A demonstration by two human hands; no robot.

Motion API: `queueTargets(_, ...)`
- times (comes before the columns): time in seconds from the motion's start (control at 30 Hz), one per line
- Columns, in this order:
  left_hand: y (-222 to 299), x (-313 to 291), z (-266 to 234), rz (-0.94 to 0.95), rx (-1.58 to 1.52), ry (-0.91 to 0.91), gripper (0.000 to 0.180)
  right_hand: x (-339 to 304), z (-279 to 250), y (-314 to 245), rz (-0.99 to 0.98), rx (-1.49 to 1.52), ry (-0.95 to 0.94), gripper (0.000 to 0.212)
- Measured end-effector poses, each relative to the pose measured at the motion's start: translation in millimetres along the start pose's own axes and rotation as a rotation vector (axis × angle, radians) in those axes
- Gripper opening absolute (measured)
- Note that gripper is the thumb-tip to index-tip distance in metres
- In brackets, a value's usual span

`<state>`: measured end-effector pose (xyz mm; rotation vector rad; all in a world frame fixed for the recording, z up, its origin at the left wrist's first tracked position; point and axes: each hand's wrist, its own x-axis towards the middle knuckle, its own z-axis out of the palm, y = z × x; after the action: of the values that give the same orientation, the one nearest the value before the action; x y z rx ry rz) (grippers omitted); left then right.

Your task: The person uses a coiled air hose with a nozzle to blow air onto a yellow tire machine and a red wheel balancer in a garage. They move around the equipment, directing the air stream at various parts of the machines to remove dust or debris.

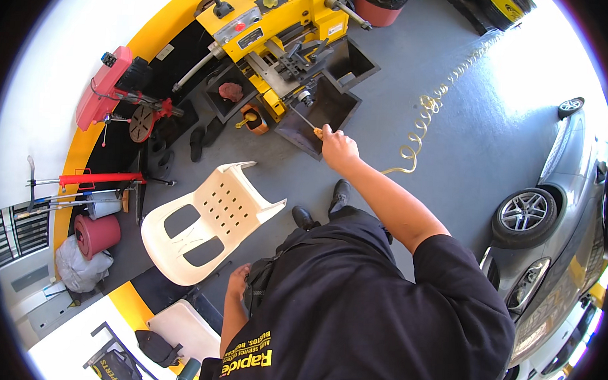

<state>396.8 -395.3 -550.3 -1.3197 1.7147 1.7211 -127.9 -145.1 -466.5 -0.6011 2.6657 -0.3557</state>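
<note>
My right hand (339, 150) is closed around the orange-yellow handle of a long, thin-shafted screwdriver (306, 120). Its shaft points up and left, toward the front of a yellow lathe-like machine (276, 35). The tip lies close to the machine's round metal spindle end (305, 96); whether they touch I cannot tell. Below that spot is a dark metal tray (326, 117). My left hand (238, 280) hangs low by my waist, beside a black bag (257, 282). Its fingers are too small and partly hidden to read.
A cream plastic chair (216, 217) stands left of my feet. An orange container (254, 120) sits by the machine. A coiled air hose (420, 127) trails across the grey floor. At right is a grey car (549, 259); a red drill press (106, 89) stands left.
</note>
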Motion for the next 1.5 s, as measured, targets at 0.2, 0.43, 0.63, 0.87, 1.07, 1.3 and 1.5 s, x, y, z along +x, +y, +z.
queueTargets(0.2, 13.2, 0.4, -2.1, -0.107, -0.035, 0.042, 0.037, 3.9, -1.0, 4.7, 0.03, -0.011, -0.037, 0.025)
queueTargets(0.43, 4.3, 1.9, -11.4, -0.129, -0.066, 0.01, 0.037, 13.5, -1.9, 16.7, 0.069, 0.035, 0.004, 0.029)
queueTargets(0.63, 30.6, -8.0, 0.3, -0.086, 0.027, 0.01, 0.039, 3.6, -19.4, 34.5, 0.076, 0.051, -0.035, 0.022)
queueTargets(0.87, 74.4, -18.2, 15.5, 0.052, 0.217, -0.084, 0.042, 8.4, -33.5, 67.7, 0.082, 0.086, 0.006, 0.025)
queueTargets(1.07, 113.9, -18.6, 34.4, -0.013, 0.238, -0.034, 0.044, 17.8, -39.8, 85.5, 0.028, 0.149, 0.098, 0.026)
queueTargets(1.3, 133.7, -10.0, 51.6, 0.056, 0.33, -0.063, 0.044, 30.5, -54.5, 99.7, 0.016, 0.136, 0.184, 0.026)
queueTargets(1.5, 135.0, 4.8, 58.3, 0.152, 0.336, -0.146, 0.043, 31.4, -75.3, 103.4, 0.004, 0.154, 0.102, 0.024)
